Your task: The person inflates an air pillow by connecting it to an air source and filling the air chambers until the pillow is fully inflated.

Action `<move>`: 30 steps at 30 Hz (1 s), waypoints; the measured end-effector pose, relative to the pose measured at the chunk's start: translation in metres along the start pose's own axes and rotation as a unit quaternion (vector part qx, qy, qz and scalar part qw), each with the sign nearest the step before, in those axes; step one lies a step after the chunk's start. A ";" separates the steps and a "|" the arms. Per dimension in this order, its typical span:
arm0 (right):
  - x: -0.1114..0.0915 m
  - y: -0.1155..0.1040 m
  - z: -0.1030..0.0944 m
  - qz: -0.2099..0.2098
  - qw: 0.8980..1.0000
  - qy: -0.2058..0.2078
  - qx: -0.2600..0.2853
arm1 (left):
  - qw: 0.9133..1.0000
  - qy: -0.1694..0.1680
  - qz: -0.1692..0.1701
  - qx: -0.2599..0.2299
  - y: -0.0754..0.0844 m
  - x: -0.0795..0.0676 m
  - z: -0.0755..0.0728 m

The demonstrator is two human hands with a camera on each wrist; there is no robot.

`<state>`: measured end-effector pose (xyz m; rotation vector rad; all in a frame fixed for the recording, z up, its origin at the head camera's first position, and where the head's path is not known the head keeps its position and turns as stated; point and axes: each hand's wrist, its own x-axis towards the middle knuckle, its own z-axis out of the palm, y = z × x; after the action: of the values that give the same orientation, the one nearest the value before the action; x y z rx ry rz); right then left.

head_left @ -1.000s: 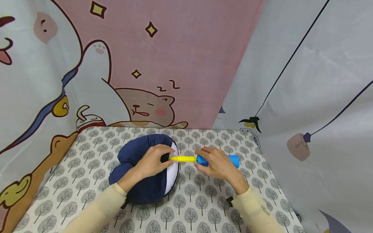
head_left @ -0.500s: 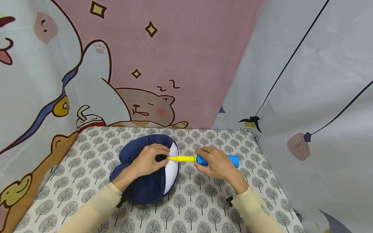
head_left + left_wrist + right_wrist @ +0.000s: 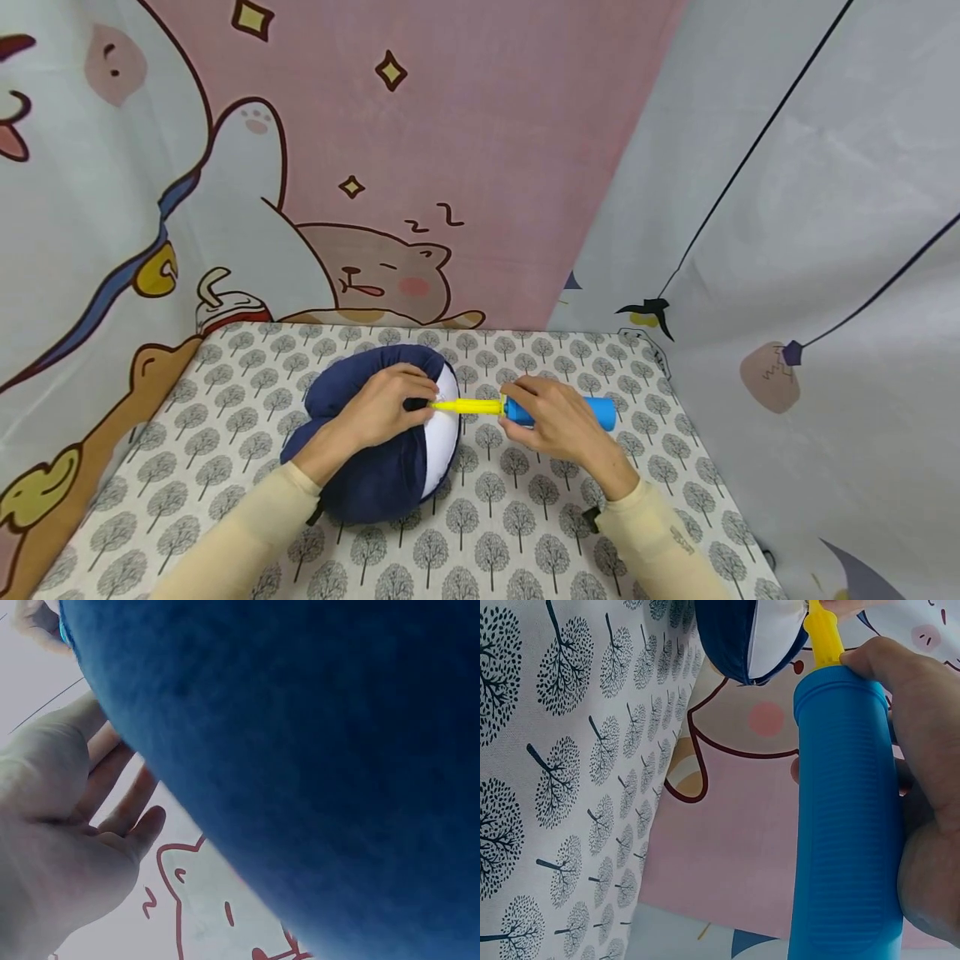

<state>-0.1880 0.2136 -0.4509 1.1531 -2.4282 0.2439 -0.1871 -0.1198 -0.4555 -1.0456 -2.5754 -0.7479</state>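
Note:
My right hand (image 3: 551, 417) grips the blue barrel of a hand air pump (image 3: 847, 825), its thumb near the collar where the yellow part begins. The pump lies level, its slim yellow nozzle (image 3: 476, 407) pointing left. At the nozzle's tapered tip, my left hand (image 3: 386, 404) pinches with thumb and fingertips, hiding the very end. Under this hand is a plump navy plush cushion (image 3: 382, 487), curved like a neck pillow, with a white panel (image 3: 442, 433) on its right side. In the left wrist view, navy fabric (image 3: 300, 750) fills most of the picture and covers the fingertips (image 3: 154, 821) partly.
A cloth with grey tree prints (image 3: 491, 546) covers the table. Behind it hangs a pink and white cartoon curtain (image 3: 480, 167), and a pale curtain (image 3: 825, 250) closes off the right side.
My left hand has drawn back a little to the left, so more of the nozzle's tapered tip shows. The right hand and pump stay almost still.

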 end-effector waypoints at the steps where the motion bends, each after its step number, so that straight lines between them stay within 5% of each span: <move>1: 0.000 0.000 0.000 -0.001 1.000 0.001 0.000 | 1.000 0.000 0.002 0.000 0.000 0.001 0.000; 12: -0.001 -0.001 -0.002 0.002 1.000 0.004 0.002 | 0.999 0.024 0.003 -0.035 -0.002 0.002 0.006; 30: -0.002 0.005 0.008 -0.057 0.993 0.073 -0.068 | 0.998 -0.006 0.010 -0.054 -0.006 0.004 0.005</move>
<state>-0.1939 0.2154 -0.4589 1.1671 -2.2085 0.1214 -0.1945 -0.1187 -0.4601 -1.1079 -2.5551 -0.8878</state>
